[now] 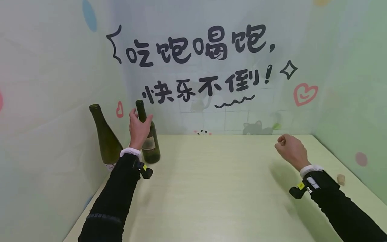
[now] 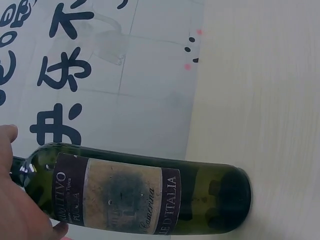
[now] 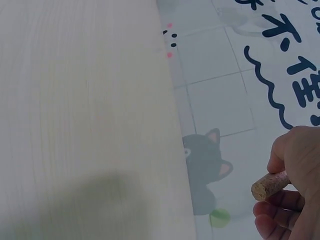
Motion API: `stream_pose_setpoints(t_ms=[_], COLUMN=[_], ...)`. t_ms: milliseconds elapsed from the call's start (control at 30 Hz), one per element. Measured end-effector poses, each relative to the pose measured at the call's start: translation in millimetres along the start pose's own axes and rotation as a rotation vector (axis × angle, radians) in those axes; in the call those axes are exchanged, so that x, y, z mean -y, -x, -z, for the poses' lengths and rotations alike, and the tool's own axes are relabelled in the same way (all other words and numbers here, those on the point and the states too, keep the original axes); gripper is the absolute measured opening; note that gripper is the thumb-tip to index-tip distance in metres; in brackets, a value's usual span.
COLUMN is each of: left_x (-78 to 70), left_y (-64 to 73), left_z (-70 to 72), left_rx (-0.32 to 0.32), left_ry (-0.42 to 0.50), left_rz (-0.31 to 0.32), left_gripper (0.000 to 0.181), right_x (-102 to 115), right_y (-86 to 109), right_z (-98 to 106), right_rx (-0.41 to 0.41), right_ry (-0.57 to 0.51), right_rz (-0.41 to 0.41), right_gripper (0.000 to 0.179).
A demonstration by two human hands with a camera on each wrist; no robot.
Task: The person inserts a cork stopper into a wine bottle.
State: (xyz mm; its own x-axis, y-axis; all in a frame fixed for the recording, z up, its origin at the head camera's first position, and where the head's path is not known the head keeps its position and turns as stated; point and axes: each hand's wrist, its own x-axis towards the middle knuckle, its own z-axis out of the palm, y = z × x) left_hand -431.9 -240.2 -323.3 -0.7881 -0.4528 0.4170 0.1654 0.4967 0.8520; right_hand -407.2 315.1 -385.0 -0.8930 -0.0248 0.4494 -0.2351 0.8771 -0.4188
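My left hand is at a green wine bottle that stands upright on the table at the back left. Its neck passes between my spread thumb and fingers, and in the left wrist view a gap shows between the thumb and the neck. The label on this bottle is cream with dark bands. Over the right side of the table, my right hand is raised and pinches a cork between thumb and fingers, one end sticking out.
A second, olive-green bottle stands at the left edge, partly behind my left forearm. Another cork sits on the table beside my right sleeve. Printed cloth walls close in the back and both sides.
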Motion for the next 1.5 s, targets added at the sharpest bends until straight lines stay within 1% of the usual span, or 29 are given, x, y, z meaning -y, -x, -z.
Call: stream_pose_setpoints(t_ms=[67, 167, 367, 500, 667, 900, 1000, 1133, 1500], left_x=[0.6, 2.5, 7.0, 7.7, 9.2, 5.8, 1.3, -3.0, -12.0], left_y=[-2.2, -3.7, -3.2, -2.5, 0.0, 3.0, 5.7, 11.4, 28.7], left_z=[-2.1, -4.8, -6.5, -5.5, -3.7, -5.4, -7.2, -10.9, -16.9], left_rx=[0.015, 0.028, 0.026, 0.052, 0.062, 0.082, 0.084, 0.105, 0.161], left_ry=[-0.003, -0.016, -0.042, -0.032, -0.044, -0.037, -0.019, -0.008, -0.015], left_rz=[0.022, 0.042, 0.021, 0.014, 0.014, 0.02, 0.006, -0.013, -0.018], left_gripper=[0.087, 0.085, 0.071, 0.068, 0.067, 0.066, 0.064, 0.062, 0.067], right_x=[4.2, 13.5, 37.8, 54.9, 72.4, 83.9, 88.9, 95.6, 110.6], right_y=[1.2, 4.7, 11.7, 15.7, 21.9, 28.5, 28.7, 31.7, 41.1], right_z=[1.6, 4.8, 11.2, 15.2, 20.2, 27.3, 33.1, 41.0, 54.2], right_rx=[-0.005, -0.022, -0.046, -0.058, -0.06, -0.059, -0.076, -0.1, -0.124], right_ry=[-0.017, -0.04, -0.052, -0.061, -0.073, -0.082, -0.085, -0.097, -0.11], right_rz=[0.021, 0.068, 0.147, 0.186, 0.231, 0.29, 0.317, 0.334, 0.382], right_gripper=[0.026, 0.024, 0.022, 0.02, 0.019, 0.018, 0.017, 0.015, 0.016])
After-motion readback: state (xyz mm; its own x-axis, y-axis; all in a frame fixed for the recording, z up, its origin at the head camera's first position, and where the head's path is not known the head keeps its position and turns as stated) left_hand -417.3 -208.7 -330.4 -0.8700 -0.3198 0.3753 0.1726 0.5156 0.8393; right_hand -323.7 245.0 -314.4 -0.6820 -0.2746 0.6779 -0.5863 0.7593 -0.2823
